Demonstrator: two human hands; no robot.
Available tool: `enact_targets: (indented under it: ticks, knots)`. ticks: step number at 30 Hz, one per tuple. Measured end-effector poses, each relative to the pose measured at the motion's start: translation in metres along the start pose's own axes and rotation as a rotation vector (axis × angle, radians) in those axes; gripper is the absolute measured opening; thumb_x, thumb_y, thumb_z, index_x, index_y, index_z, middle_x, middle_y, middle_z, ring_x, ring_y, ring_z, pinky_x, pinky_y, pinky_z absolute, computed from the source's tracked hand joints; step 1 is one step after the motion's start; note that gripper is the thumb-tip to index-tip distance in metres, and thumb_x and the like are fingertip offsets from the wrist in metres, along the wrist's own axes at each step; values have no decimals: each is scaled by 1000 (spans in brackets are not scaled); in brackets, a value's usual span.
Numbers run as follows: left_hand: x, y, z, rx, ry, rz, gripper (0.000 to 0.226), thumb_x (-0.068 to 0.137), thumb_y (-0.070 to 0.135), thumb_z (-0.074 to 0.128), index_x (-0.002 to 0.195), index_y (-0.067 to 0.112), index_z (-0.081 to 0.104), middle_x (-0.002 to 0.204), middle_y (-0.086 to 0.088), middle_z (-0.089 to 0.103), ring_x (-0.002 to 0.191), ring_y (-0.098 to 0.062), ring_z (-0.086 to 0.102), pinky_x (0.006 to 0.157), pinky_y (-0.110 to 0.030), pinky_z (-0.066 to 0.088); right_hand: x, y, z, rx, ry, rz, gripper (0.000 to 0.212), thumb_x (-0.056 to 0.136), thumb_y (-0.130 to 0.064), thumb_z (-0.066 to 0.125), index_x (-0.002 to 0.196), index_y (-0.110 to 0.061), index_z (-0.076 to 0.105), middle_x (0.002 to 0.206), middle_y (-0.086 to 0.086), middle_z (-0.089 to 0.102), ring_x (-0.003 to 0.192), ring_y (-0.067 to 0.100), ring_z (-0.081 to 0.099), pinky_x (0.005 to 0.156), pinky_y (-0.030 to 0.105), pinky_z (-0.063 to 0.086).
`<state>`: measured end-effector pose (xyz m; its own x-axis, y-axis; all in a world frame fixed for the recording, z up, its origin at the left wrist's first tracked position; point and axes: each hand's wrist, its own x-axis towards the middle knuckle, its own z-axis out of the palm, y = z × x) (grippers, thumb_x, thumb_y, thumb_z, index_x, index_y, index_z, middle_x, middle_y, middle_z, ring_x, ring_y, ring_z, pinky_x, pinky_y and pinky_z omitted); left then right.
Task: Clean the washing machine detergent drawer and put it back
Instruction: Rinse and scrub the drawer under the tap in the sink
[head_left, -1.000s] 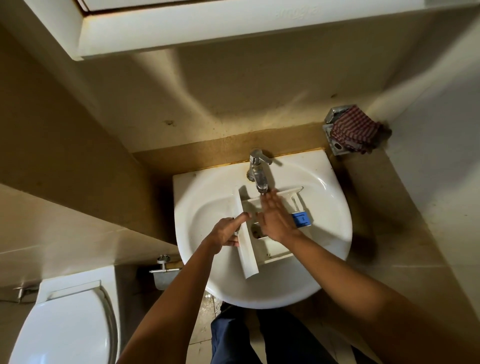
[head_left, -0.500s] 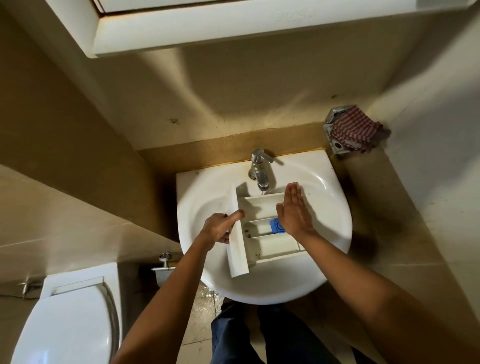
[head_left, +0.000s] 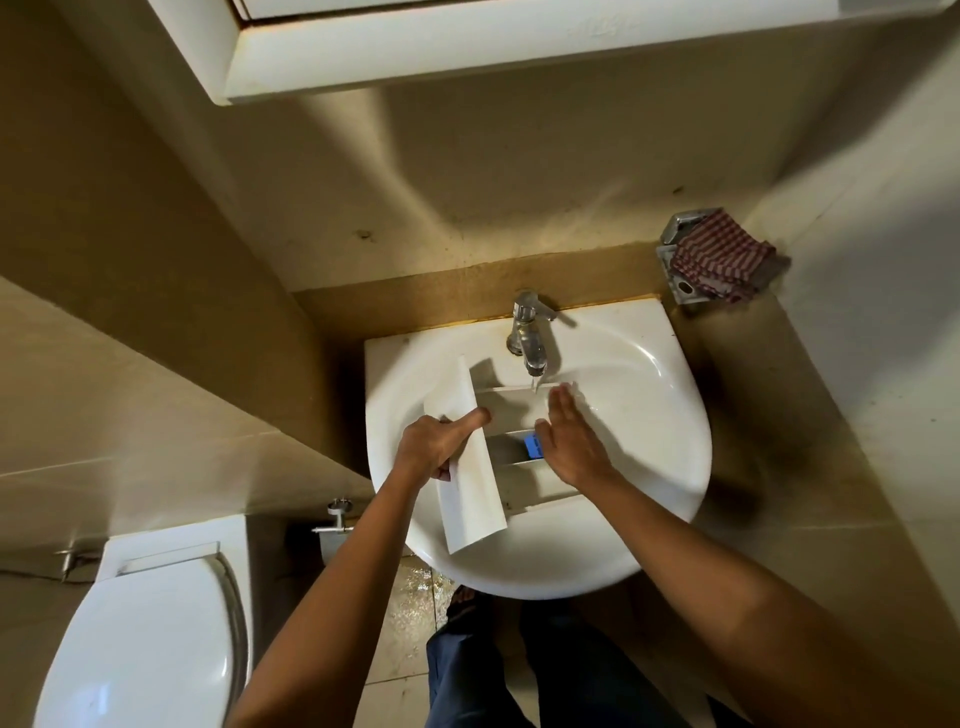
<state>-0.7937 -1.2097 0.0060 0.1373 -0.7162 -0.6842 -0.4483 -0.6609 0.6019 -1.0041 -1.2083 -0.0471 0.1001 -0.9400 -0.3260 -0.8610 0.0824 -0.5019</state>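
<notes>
Drawer (head_left: 506, 447) sits under the tap (head_left: 530, 332); right hand (head_left: 569, 441), flat and open, has left its compartments (rinsing, likely); left hand (head_left: 436, 444) grips its front.

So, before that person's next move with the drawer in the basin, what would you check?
1. Left hand grips white plastic detergent drawer by its front panel: ok.
2. Drawer lies over the white ceramic basin: ok.
3. Chrome tap runs water onto the drawer's far edge: ok.
4. Right hand flat and open at the drawer's right side: ok.
5. Blue insert firmly seated: cannot tell.
6. Compartments free of residue: cannot tell.
</notes>
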Motion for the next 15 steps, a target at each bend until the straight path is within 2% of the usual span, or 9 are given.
enact_targets:
  ticks: [2, 4, 6, 8, 11, 13, 15]
  knots:
    - [-2, -1, 0, 3, 6, 8, 65, 73, 67, 66, 103, 9, 60, 98, -8, 66, 83, -26, 67, 58, -29, 58, 0, 5, -2, 135, -18, 165, 59, 104, -29, 28, 153, -9, 2, 161, 7, -8, 148, 19, 0, 118, 33, 12]
    - [-5, 2, 2, 6, 18, 24, 66, 71, 69, 66, 102, 11, 58, 99, -7, 66, 84, -26, 66, 60, -31, 59, 1, 1, -4, 197, -37, 156, 60, 104, -27, 28, 153, -10, 0, 160, 4, -11, 148, 17, -4, 120, 33, 10]
    - [-10, 8, 5, 40, 34, 41, 74, 61, 74, 62, 97, 10, 60, 95, -6, 66, 80, -25, 67, 59, -30, 59, 5, -11, -3, 177, -49, 46, 60, 103, -23, 31, 153, -11, 0, 160, 3, -10, 148, 16, -5, 120, 33, 8]
    - [-14, 14, 8, 99, 41, 51, 78, 52, 79, 56, 88, 10, 63, 86, -7, 67, 74, -24, 68, 57, -30, 59, 7, -23, 0, 59, -71, -145, 59, 102, -18, 32, 153, -9, 3, 161, 5, -6, 148, 18, -5, 121, 33, 6]
    - [-16, 17, 9, 143, 48, 48, 76, 48, 81, 53, 78, 11, 61, 78, -7, 67, 66, -24, 68, 56, -30, 60, 7, -29, 2, -80, -70, -353, 57, 102, -15, 31, 152, -5, 6, 161, 7, -2, 148, 17, -3, 120, 26, 1]
    - [-14, 15, 8, 133, 66, 49, 72, 52, 78, 55, 77, 11, 62, 79, -7, 68, 67, -24, 68, 61, -33, 61, 8, -20, 0, -73, -36, -335, 56, 103, -19, 30, 152, -7, 5, 160, 6, -1, 148, 16, -2, 120, 27, 0]
    - [-13, 13, 6, 115, 71, 64, 70, 52, 77, 57, 76, 12, 62, 79, -6, 67, 69, -24, 68, 60, -33, 61, 8, -10, -4, -11, -41, -188, 58, 104, -24, 29, 153, -9, 3, 161, 5, -3, 148, 17, -2, 121, 31, 4]
